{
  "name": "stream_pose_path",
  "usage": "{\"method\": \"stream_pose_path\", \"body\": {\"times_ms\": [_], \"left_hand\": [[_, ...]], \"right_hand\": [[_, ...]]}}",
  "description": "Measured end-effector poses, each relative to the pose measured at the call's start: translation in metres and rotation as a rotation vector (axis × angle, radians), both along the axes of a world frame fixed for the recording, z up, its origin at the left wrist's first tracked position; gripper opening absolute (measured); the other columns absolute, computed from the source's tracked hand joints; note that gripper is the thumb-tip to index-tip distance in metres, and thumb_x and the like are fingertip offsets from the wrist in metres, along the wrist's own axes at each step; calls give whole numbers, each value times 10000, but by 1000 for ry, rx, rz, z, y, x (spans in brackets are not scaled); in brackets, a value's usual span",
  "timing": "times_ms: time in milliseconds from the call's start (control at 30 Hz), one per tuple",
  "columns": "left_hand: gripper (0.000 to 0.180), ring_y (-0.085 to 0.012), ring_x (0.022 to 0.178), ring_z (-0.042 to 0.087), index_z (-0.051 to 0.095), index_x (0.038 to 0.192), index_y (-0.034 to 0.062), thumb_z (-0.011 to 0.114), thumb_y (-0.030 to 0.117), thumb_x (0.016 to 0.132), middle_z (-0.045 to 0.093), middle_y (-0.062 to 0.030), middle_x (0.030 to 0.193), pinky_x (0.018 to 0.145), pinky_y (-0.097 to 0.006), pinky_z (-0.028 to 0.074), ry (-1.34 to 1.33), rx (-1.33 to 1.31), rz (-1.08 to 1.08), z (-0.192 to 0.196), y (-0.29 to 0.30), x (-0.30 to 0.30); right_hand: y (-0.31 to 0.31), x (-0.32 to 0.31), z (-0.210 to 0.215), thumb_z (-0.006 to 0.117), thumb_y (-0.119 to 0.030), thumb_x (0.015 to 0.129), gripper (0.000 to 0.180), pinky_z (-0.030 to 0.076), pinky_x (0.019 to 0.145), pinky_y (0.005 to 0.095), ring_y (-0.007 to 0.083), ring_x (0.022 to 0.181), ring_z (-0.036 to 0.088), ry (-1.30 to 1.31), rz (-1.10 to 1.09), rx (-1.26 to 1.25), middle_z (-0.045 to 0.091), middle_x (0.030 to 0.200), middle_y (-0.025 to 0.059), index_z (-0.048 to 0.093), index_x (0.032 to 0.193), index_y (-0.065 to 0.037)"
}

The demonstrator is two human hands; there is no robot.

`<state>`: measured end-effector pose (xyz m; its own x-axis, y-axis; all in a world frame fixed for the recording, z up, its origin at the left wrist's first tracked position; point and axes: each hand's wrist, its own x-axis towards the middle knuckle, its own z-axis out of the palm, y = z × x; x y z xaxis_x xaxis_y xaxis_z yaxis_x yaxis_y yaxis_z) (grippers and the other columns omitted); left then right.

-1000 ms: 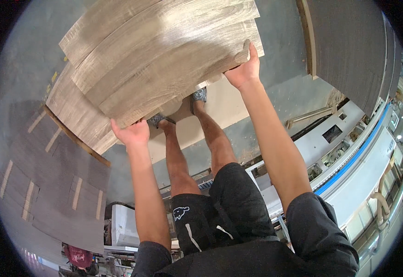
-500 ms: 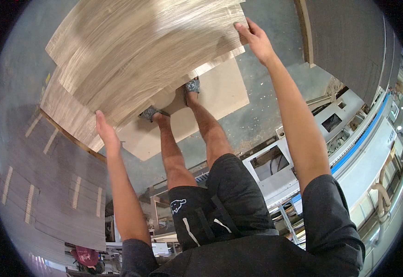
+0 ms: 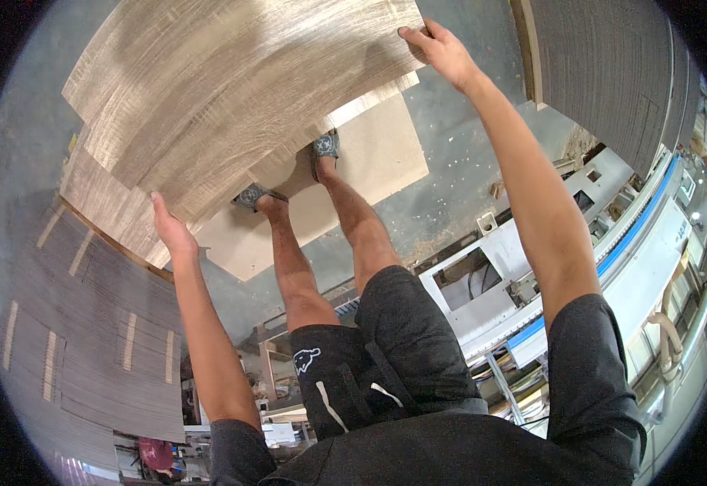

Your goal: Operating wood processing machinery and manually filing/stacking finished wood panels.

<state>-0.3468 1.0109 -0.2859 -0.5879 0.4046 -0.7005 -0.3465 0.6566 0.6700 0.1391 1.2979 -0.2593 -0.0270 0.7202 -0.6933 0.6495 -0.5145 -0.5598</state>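
Note:
A large wood-grain board [image 3: 264, 89] lies over similar boards, their edges jutting out at the lower left and right. My right hand [image 3: 444, 55] grips its right edge, thumb on top and the fingers mostly hidden underneath. At the board's near left corner, my left hand [image 3: 173, 232] has its thumb up against the edge. Its other fingers are hidden below, and the hand appears closed on the board. Both arms reach forward, spread wide apart.
My feet in patterned slippers [image 3: 326, 147] stand on a beige sheet [image 3: 378, 150] on the grey floor. Dark grey panel stacks stand at left [image 3: 98, 316] and upper right [image 3: 604, 65]. Behind me on the right runs a long white machine [image 3: 483, 279] with a blue strip.
The whole view has shifted slightly, so boards, feet and floor sheet sit a little further left. Both hands keep their places at the board's edges.

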Motion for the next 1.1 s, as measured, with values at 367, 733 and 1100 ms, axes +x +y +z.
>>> {"method": "stream_pose_path", "body": {"times_ms": [367,733,1100], "left_hand": [[694,-293,1420,521,466,1539,-111,433,466,1156,533,-194,1563,1212,-388,371,106,-144,-16,-9,-7,-1],[686,-309,1529,434,427,1579,-87,468,434,1133,492,-209,1627,1280,-410,297,138,11,19,10,16,-25],[454,-220,1148,637,669,1316,-66,712,287,1035,701,-144,1249,1018,-342,489,475,-116,-256,65,121,-58]], "right_hand": [[0,0,-16,673,-391,1049,316,407,696,273,88,753,468,144,-127,-68,553,842,-51,605,1011,-86],[21,-8,3,727,-460,985,578,497,858,307,145,912,587,44,-7,-44,667,1003,58,610,1221,54],[93,-59,21,734,-518,945,604,550,1004,411,343,1156,732,-288,271,461,776,1238,170,732,1318,-43]]}}
